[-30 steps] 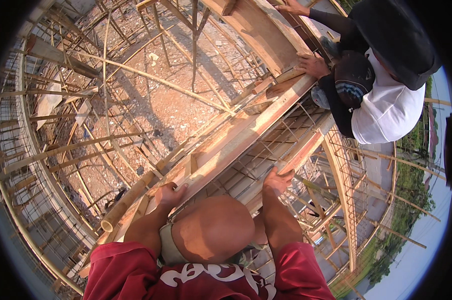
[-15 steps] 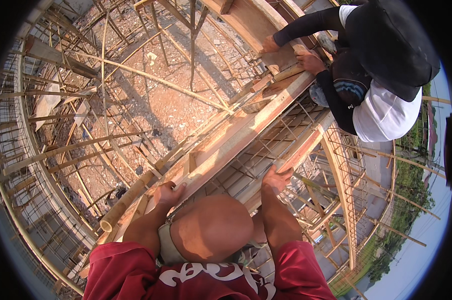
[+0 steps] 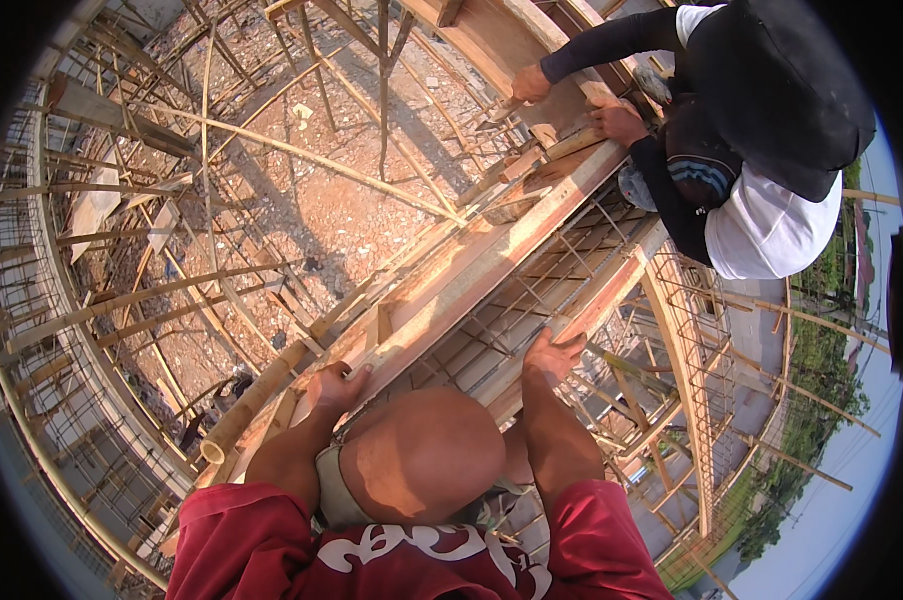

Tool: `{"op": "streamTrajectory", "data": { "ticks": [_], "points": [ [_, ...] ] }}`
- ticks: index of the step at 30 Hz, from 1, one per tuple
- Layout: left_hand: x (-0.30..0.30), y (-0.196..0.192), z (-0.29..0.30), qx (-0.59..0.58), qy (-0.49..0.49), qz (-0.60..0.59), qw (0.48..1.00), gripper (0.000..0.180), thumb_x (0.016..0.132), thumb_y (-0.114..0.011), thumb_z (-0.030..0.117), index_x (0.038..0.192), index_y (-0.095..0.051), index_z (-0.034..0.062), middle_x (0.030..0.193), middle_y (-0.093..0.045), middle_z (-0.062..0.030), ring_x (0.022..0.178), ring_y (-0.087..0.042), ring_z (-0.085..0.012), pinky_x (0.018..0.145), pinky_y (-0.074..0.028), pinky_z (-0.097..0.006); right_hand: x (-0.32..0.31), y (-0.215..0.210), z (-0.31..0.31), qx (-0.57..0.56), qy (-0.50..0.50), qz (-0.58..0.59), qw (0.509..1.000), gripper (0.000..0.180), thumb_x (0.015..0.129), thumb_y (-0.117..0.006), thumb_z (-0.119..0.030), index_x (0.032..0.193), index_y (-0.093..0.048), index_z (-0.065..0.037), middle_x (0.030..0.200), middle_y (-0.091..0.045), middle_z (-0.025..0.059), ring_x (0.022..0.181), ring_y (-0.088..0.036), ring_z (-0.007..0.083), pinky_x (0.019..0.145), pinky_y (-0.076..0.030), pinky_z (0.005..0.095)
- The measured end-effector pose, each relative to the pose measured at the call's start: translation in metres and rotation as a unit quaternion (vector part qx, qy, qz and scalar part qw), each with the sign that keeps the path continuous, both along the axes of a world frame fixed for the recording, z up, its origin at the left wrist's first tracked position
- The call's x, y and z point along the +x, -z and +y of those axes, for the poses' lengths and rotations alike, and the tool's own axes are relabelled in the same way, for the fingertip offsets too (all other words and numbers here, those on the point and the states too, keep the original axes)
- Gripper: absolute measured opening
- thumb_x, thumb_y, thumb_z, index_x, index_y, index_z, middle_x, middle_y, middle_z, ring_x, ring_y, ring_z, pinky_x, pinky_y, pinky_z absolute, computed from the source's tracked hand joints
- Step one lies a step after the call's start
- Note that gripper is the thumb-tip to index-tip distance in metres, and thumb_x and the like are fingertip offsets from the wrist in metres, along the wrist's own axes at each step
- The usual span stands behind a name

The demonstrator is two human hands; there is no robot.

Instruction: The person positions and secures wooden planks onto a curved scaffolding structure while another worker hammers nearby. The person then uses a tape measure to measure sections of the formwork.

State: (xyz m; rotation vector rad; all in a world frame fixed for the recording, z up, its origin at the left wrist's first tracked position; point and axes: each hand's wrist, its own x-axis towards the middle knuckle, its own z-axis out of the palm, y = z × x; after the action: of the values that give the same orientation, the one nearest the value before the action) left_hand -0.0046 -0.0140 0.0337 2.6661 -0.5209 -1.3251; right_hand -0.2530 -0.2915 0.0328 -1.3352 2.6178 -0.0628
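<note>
My left hand [image 3: 337, 388] is closed over the edge of a long wooden plank [image 3: 441, 302], one side of a narrow timber form. My right hand [image 3: 554, 358] rests on the opposite plank [image 3: 603, 302], fingers apart and lying over its top edge. Between the two planks runs a cage of thin steel bars [image 3: 536, 285]. My bare bent knee [image 3: 426, 450] hides part of the form between my arms. Farther along the form, a co-worker in dark sleeves has one hand [image 3: 621, 122] on the timber. Their other hand [image 3: 531, 84] holds a tool too unclear to name.
A bamboo pole [image 3: 251, 405] lies along the form's left side. Far below is rubble-strewn ground [image 3: 301, 200], crossed by thin poles and props. A curved beam with rebar [image 3: 683, 390] stands to the right. More scaffolding and rebar [image 3: 51, 400] fill the left edge.
The co-worker's far hand has lifted and shifted slightly left, and the tool in it now shows. My own hands have stayed in place on the planks.
</note>
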Motion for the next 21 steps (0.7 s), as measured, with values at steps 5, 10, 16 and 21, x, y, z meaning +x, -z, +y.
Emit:
{"op": "streamTrajectory", "data": {
  "ticks": [5, 10, 16, 21],
  "points": [
    [-0.0012, 0.005, 0.0024, 0.0, 0.0, -0.009, 1.0, 0.069, 0.081, -0.064, 0.071, 0.108, -0.077, 0.0095, 0.099, -0.075, -0.0212, 0.099, -0.072, -0.0364, 0.087, -0.055, -0.046, -0.0045, 0.0062, 0.0016, -0.018, -0.017, 0.003, 1.0, 0.086, 0.087, -0.065, -0.048, 0.159, -0.023, -0.024, 0.143, -0.046, 0.0242, 0.118, -0.061, 0.042, 0.099, -0.053, 0.0528],
    [-0.0012, 0.0055, 0.0033, -0.017, -0.002, -0.01, 1.0, 0.069, 0.081, -0.064, 0.071, 0.108, -0.077, 0.0091, 0.098, -0.075, -0.0213, 0.097, -0.072, -0.0367, 0.085, -0.056, -0.046, -0.0046, 0.0047, 0.0021, -0.01, -0.018, 0.0, 1.0, 0.087, 0.088, -0.063, -0.05, 0.159, -0.022, -0.022, 0.142, -0.045, 0.0262, 0.119, -0.06, 0.043, 0.099, -0.053, 0.0534],
    [-0.0019, 0.0045, 0.0029, -0.019, 0.001, -0.015, 1.0, 0.068, 0.081, -0.064, 0.07, 0.105, -0.077, 0.0076, 0.096, -0.075, -0.0213, 0.096, -0.072, -0.0368, 0.086, -0.055, -0.046, -0.0032, 0.0013, -0.0001, 0.019, -0.01, -0.001, 1.0, 0.087, 0.09, -0.062, -0.05, 0.16, -0.02, -0.021, 0.143, -0.043, 0.0277, 0.119, -0.06, 0.0437, 0.1, -0.052, 0.0533],
    [-0.0021, 0.0042, 0.0036, -0.031, -0.001, -0.015, 0.999, 0.068, 0.082, -0.064, 0.07, 0.105, -0.077, 0.0068, 0.095, -0.075, -0.0215, 0.096, -0.072, -0.0369, 0.085, -0.055, -0.046, -0.0021, -0.0009, 0.0006, 0.019, -0.007, -0.008, 1.0, 0.088, 0.09, -0.062, -0.05, 0.16, -0.018, -0.021, 0.143, -0.043, 0.0276, 0.12, -0.059, 0.0442, 0.101, -0.052, 0.0534]
  ]
}}
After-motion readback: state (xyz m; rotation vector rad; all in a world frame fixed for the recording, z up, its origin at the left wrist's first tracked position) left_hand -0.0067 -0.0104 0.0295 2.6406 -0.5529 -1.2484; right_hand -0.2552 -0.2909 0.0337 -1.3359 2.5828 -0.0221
